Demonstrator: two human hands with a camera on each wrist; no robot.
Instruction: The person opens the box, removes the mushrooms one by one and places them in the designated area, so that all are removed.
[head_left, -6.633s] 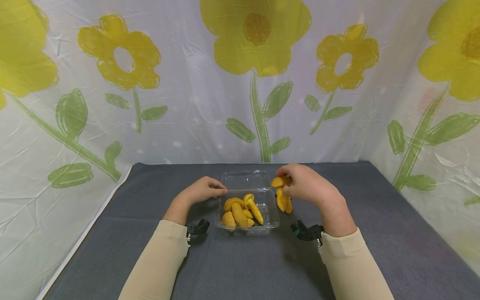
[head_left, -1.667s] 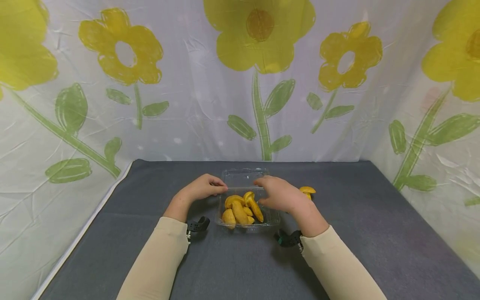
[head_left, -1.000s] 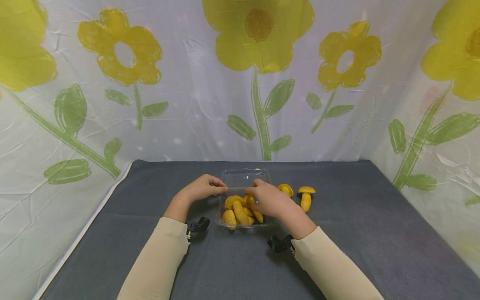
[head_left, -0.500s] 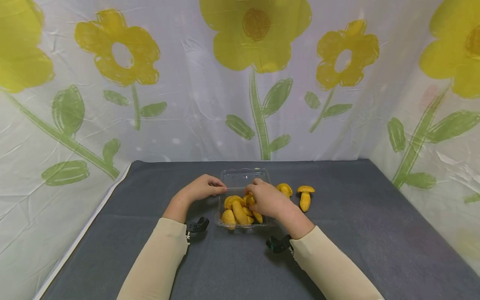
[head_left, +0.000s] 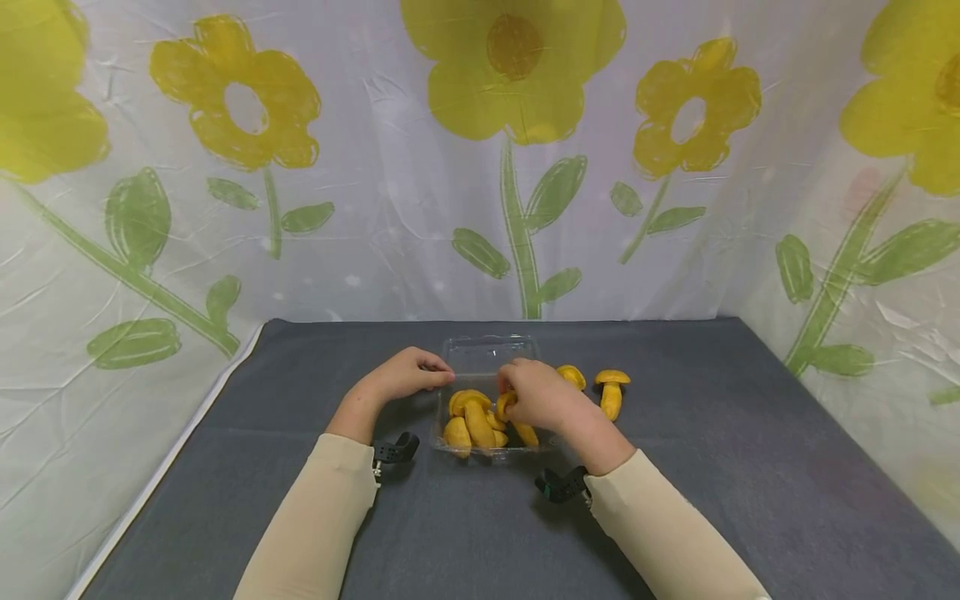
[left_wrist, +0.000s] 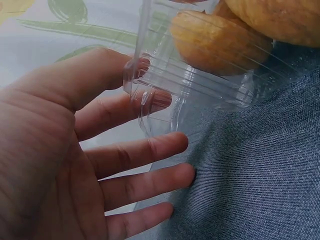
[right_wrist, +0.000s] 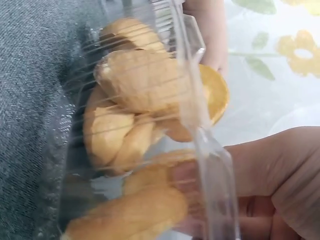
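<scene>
A clear plastic clamshell container (head_left: 487, 454) sits on the dark cloth, its lid (head_left: 491, 354) folded back. Inside lie several yellow toy-like mushrooms (head_left: 477, 423). My left hand (head_left: 401, 382) pinches the container's left rim between thumb and index finger; in the left wrist view its other fingers (left_wrist: 150, 187) stretch out loosely below the rim. Reaching into the right side, my right hand (head_left: 540, 393) pinches a mushroom (head_left: 527, 434) near its cap. Through the clear wall in the right wrist view, that mushroom (right_wrist: 135, 212) shows against the fingertips, partly blurred.
Right of the container, one mushroom (head_left: 612, 397) lies stem toward me, and another (head_left: 572, 377) is partly hidden behind my right hand. A flower-printed curtain (head_left: 360, 208) hangs along the back edge of the cloth-covered table (head_left: 720, 467).
My right hand set down mushrooms on the cloth to the right, then reached into the container. Within the last half second it shifted a gripped mushroom slightly right. My left hand stayed put.
</scene>
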